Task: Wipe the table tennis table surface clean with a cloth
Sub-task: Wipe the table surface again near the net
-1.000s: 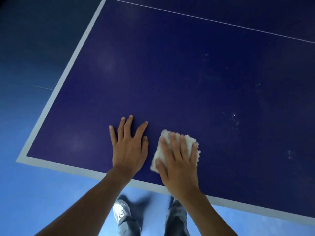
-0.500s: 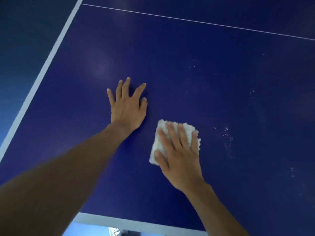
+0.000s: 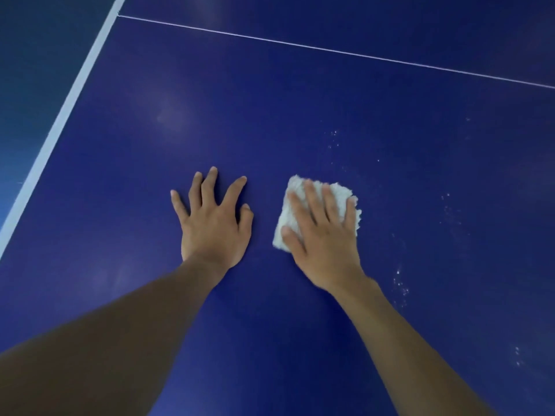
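Cloth [image 3: 318, 211] now farther up—speckled blue table [image 3: 300, 115].

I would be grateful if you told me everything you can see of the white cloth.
The white cloth looks like fluffy terry, folded into a small, roughly square pad with frayed edges. It lies flat on the dark blue table, pressed under the right hand, whose spread fingers cover most of it. The left hand rests apart, beside it.

Looks like a sports hall/rec room: dark blue ping-pong table [image 3: 300, 94], white edge line [image 3: 64, 115] at 10 o'clock, blue floor [image 3: 36, 55] beyond.
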